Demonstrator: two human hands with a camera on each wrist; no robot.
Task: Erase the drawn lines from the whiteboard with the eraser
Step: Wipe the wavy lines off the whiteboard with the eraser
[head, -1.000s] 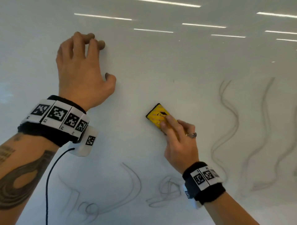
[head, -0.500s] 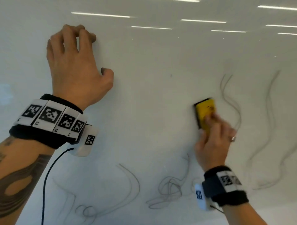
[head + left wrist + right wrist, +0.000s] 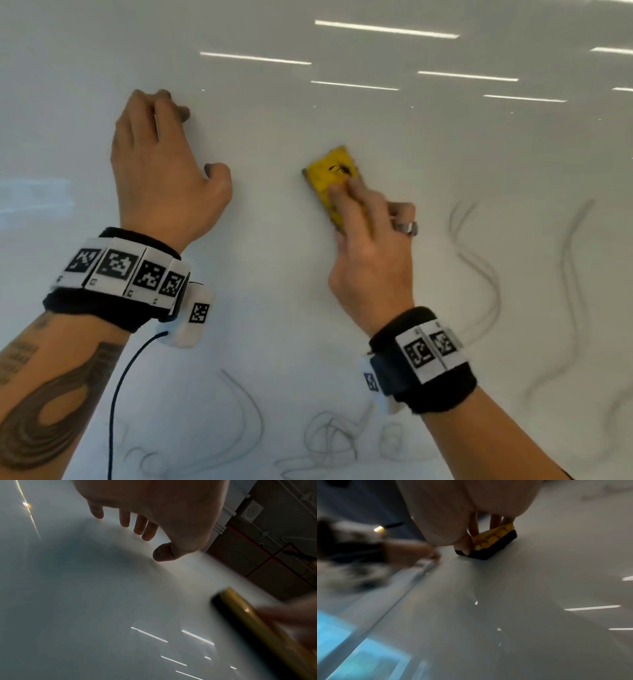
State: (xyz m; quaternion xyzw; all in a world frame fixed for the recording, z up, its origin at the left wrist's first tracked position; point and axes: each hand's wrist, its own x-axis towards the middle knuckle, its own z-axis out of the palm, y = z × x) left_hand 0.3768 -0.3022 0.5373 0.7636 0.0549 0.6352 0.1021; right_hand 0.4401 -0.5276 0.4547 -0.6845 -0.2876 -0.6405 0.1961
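Right hand [image 3: 370, 253] pinches the yellow eraser [image 3: 330, 178] flat on the whiteboard [image 3: 445, 144]; left hand [image 3: 161, 171], holding nothing, braces on fingertips. Risk: swiping bare patches while the wavy lines [image 3: 479, 260] survive, or smearing them.

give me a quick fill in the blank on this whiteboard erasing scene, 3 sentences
1. The right hand holds a ____ eraser against the whiteboard.
2. The left hand rests its ____ on the board.
3. The ring is on the ____ hand.

Missing words: yellow; fingertips; right
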